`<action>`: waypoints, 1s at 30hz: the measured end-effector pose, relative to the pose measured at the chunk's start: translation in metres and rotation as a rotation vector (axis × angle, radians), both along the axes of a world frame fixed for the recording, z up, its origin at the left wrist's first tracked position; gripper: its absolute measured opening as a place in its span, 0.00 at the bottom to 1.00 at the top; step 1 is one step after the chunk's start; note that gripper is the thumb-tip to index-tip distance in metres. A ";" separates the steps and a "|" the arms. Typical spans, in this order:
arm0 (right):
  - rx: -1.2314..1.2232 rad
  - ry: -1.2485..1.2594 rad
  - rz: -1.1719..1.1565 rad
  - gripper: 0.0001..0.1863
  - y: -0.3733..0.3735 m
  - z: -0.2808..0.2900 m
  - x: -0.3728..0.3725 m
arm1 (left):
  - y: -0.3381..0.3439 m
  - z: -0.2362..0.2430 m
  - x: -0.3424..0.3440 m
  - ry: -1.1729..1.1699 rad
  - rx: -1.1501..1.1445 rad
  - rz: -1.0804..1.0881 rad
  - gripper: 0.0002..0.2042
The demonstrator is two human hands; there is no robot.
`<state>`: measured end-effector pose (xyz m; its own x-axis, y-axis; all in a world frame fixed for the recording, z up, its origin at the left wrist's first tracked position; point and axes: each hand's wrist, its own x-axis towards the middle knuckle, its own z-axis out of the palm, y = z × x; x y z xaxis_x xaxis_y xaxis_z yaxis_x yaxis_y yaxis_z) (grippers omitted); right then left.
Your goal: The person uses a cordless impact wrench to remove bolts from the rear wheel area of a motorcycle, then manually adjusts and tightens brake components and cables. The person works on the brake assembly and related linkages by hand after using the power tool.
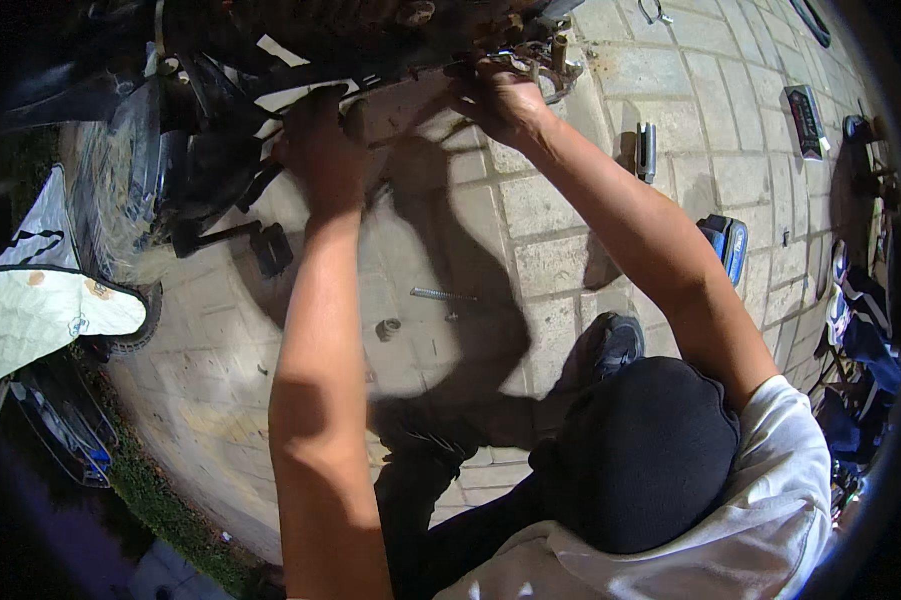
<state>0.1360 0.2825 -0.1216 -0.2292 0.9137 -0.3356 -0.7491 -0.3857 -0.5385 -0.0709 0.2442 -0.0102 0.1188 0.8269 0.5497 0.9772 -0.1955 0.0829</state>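
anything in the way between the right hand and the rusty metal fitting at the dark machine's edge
Nothing visible stands between them: the bare right hand is right at the rusty brown metal fitting near the top of the picture. Shadow there leaves the exact contact unclear.

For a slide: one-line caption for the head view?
Left hand and right hand at a dark machine, over paving.
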 end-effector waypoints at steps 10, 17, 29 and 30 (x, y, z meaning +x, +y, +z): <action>1.091 -1.400 1.010 0.13 -0.179 0.036 -0.020 | -0.272 -0.057 -0.077 -0.641 -0.815 0.564 0.14; 1.092 -1.560 1.154 0.13 -0.205 0.017 -0.038 | -0.211 -0.053 -0.007 -1.014 -0.781 0.425 0.15; 0.516 -1.427 0.058 0.14 -0.106 0.080 0.127 | 0.014 -0.054 0.143 -2.412 -0.595 0.176 0.09; 0.535 -1.443 0.044 0.14 -0.103 0.082 0.128 | 0.014 -0.054 0.140 -2.297 -0.585 0.234 0.07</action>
